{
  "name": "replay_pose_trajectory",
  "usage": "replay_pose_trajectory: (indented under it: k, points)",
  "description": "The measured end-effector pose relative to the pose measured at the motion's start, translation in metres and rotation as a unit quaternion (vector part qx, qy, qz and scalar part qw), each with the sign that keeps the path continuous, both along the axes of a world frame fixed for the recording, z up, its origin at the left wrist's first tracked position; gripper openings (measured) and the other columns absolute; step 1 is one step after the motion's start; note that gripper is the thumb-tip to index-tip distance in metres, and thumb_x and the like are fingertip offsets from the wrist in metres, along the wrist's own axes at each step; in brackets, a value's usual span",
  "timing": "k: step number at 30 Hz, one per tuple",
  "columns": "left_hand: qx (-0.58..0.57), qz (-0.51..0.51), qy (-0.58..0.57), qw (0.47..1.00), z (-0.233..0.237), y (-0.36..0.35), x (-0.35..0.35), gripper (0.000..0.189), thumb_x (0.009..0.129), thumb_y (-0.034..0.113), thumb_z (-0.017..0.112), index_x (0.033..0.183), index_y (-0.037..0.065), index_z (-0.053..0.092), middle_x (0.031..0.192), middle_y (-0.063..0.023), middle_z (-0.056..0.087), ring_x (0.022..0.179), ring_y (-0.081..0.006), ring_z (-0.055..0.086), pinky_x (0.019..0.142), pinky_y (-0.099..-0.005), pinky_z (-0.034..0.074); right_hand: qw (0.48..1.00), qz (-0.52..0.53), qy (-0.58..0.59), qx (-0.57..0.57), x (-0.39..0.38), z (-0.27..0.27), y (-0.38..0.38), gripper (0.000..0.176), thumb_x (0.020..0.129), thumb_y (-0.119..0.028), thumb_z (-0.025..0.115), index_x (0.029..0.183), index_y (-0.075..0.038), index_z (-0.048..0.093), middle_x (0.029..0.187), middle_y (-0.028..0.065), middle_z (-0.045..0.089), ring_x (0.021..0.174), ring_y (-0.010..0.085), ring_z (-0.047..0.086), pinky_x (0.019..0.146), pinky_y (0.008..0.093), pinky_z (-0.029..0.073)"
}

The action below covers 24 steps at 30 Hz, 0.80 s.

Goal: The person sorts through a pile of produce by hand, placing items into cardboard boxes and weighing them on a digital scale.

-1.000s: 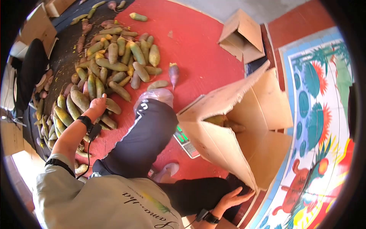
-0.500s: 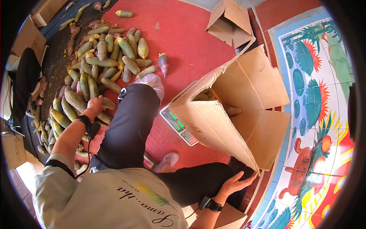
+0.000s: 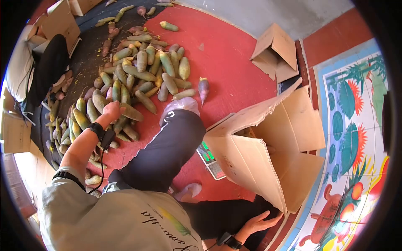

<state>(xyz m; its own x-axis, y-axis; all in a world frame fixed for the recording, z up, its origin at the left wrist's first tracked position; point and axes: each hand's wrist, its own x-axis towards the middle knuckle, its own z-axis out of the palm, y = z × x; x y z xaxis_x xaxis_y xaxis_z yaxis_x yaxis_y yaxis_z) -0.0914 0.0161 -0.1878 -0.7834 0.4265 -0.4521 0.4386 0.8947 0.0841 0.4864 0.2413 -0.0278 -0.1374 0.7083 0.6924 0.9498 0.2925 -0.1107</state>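
Observation:
My left hand (image 3: 112, 112) is closed at the near right side of a big pile of green radishes (image 3: 141, 60), its fingers against one radish (image 3: 131, 112). My right hand (image 3: 260, 223) has its fingers spread beside the lower corner of an open cardboard box (image 3: 251, 157); it holds nothing. The box stands tilted on a digital scale (image 3: 211, 161) with a lit green display, and a few radishes show partly inside. A single purple radish (image 3: 203, 88) lies apart from the pile, just beyond my knee.
A smaller open cardboard box (image 3: 276, 52) stands by the wall at the back right. A co-worker's dark-clothed leg (image 3: 52, 69) is at the left, near other boxes. Painted tiles (image 3: 351, 138) line the right wall.
The view has shifted, so the pile and boxes appear farther right and lower. My left hand remains at the pile, now with its fingers against a radish. My right hand stays by the box corner.

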Motion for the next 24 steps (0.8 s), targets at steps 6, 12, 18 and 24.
replay_pose_trajectory:
  k: [6,12,18,24]
  points:
    - [0.117,0.083,0.078,0.987,0.019,-0.009,-0.021,0.052,0.083,0.042,0.052,0.113,0.000,0.048,0.093,-0.0201,0.062,0.090,-0.0343,0.059,0.077,-0.0421,0.046,1.000,0.019,0.003,0.001,-0.001,-0.002,0.002,0.048,0.093,-0.023,0.045,0.128,0.007,0.034,0.130,0.0239,0.038,0.118,0.0364,0.039,0.098,0.0441,0.030]
    - [0.081,0.097,0.093,0.988,0.019,-0.016,-0.032,0.060,0.083,0.041,0.052,0.129,0.006,0.037,0.098,-0.0190,0.061,0.092,-0.0336,0.059,0.078,-0.0424,0.046,0.999,0.020,-0.012,0.024,-0.007,0.004,-0.003,0.046,0.093,-0.026,0.044,0.127,0.003,0.038,0.126,0.0206,0.043,0.115,0.0352,0.042,0.096,0.0423,0.033]
    - [0.088,0.123,0.037,0.988,0.007,-0.020,-0.004,0.059,0.085,0.039,0.050,0.130,0.004,0.035,0.099,-0.0202,0.061,0.092,-0.0336,0.059,0.078,-0.0421,0.046,0.999,0.003,-0.028,0.030,-0.002,0.001,-0.002,0.046,0.093,-0.027,0.044,0.127,0.002,0.039,0.126,0.0203,0.043,0.115,0.0350,0.042,0.095,0.0425,0.034]
    - [0.276,0.244,-0.209,0.906,-0.010,-0.036,-0.011,0.045,0.090,0.040,0.044,0.093,-0.004,0.054,0.059,-0.0082,0.053,0.046,-0.0163,0.051,0.043,-0.0301,0.044,0.999,0.011,-0.042,0.023,-0.010,0.013,-0.005,0.049,0.091,-0.029,0.046,0.124,0.006,0.039,0.123,0.0242,0.044,0.111,0.0377,0.044,0.093,0.0448,0.035]
